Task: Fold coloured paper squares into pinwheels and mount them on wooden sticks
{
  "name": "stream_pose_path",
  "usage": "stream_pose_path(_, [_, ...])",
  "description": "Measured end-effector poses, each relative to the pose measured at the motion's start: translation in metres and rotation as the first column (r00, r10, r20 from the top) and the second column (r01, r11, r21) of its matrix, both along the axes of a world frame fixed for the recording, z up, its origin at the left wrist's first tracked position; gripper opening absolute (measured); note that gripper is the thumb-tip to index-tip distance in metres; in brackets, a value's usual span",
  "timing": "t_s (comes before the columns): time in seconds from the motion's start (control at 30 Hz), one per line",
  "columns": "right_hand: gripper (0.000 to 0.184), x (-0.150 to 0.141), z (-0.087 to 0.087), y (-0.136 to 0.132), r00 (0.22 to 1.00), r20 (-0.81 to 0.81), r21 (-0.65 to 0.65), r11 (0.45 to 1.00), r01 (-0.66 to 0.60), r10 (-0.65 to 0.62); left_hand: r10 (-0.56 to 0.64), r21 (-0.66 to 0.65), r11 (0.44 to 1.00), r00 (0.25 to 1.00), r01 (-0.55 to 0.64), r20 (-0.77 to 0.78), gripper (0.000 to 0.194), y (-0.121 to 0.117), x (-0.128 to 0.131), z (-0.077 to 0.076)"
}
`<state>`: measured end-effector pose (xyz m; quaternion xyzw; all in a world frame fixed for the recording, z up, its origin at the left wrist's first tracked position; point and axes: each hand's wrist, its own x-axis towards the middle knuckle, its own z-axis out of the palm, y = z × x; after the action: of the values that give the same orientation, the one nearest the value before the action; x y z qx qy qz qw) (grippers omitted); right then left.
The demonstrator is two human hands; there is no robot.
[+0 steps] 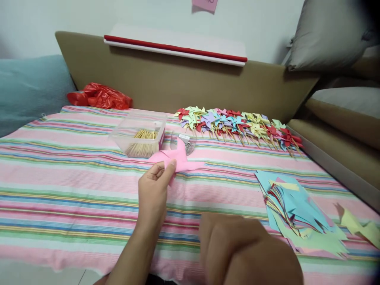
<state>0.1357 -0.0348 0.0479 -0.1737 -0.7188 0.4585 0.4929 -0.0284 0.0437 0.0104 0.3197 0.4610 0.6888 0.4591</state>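
My left hand (156,178) pinches a pink paper pinwheel (178,157) between thumb and fingers, its pointed blades spread out above the cloth. Large and blurred in the foreground is my right hand (246,251), its fingers curled closed; anything inside it is hidden. Just beyond the pinwheel stands a clear plastic box (126,132) with many thin wooden sticks (144,144) in it. A small clear round container (190,147) of tiny metal pieces sits beside the box, partly covered by the pinwheel.
Finished pinwheels on sticks (234,124) lie in rows at the back. Cut coloured paper (299,209) is stacked at right, near a yellow paper piece (360,227). A red plastic bag (102,96) rests at back left. Striped cloth (74,178) covers the surface; cushions (329,35) flank it.
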Motion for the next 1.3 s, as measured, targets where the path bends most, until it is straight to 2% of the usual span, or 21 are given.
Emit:
stream_pose_path(0.03, [0.050,-0.001,0.000,0.008,0.998,-0.029,0.004,0.998,0.056,-0.056,0.036,0.026,0.999,0.999,-0.037,0.040,0.023,0.002,-0.008,0.002])
stream_pose_path(0.1, [0.051,0.002,-0.001,0.031,0.959,-0.024,-0.028,0.959,0.282,-0.283,0.110,0.066,0.991,0.988,-0.118,0.110,0.022,0.006,-0.024,0.007])
stream_pose_path(0.17, [0.040,0.006,-0.002,0.064,0.837,0.235,-0.046,0.854,0.518,-0.495,0.187,0.085,0.976,0.970,-0.202,0.157,0.021,0.008,-0.041,0.012])
stream_pose_path(0.23, [0.026,0.009,-0.004,0.102,0.664,0.480,0.123,0.794,0.596,-0.573,0.257,0.091,0.956,0.946,-0.279,0.198,0.021,0.009,-0.058,0.016])
stream_pose_path(0.27, [0.020,0.007,-0.006,0.122,0.571,0.556,0.252,0.777,0.577,-0.604,0.282,0.091,0.947,0.934,-0.307,0.222,0.021,0.009,-0.065,0.018])
stream_pose_path(0.3, [0.016,0.004,-0.008,0.142,0.539,0.581,0.302,0.776,0.554,-0.610,0.299,0.088,0.941,0.922,-0.328,0.246,0.021,0.008,-0.072,0.019])
stream_pose_path(0.4, [0.022,-0.015,-0.016,0.201,0.506,0.659,0.342,0.822,0.456,-0.556,0.331,0.077,0.925,0.890,-0.371,0.315,0.019,0.007,-0.090,0.022])
stream_pose_path(0.5, [0.016,-0.038,-0.025,0.251,0.452,0.784,0.285,0.894,0.345,-0.425,0.348,0.070,0.918,0.876,-0.391,0.333,0.019,0.004,-0.103,0.023])
stream_pose_path(0.6, [0.019,-0.052,-0.032,0.286,0.371,0.905,0.138,0.969,0.203,-0.206,0.352,0.074,0.916,0.876,-0.395,0.330,0.019,-0.001,-0.112,0.023])
stream_pose_path(0.73, [0.021,-0.055,-0.038,0.309,0.259,0.964,-0.072,0.995,0.064,0.053,0.349,0.080,0.914,0.870,-0.398,0.347,0.017,-0.005,-0.116,0.022])
stream_pose_path(0.83, [0.021,-0.054,-0.041,0.316,0.206,0.969,-0.147,0.989,0.026,0.138,0.328,0.081,0.923,0.878,-0.377,0.348,0.017,-0.004,-0.117,0.021])
stream_pose_path(1.1, [0.025,-0.058,-0.045,0.321,0.102,0.989,-0.114,0.993,0.030,0.110,0.312,0.079,0.927,0.872,-0.366,0.376,0.017,0.000,-0.108,0.022])
stream_pose_path(1.3, [0.026,-0.062,-0.047,0.321,0.102,0.990,-0.099,0.994,0.035,0.095,0.281,0.059,0.944,0.885,-0.324,0.372,0.018,0.003,-0.093,0.023])
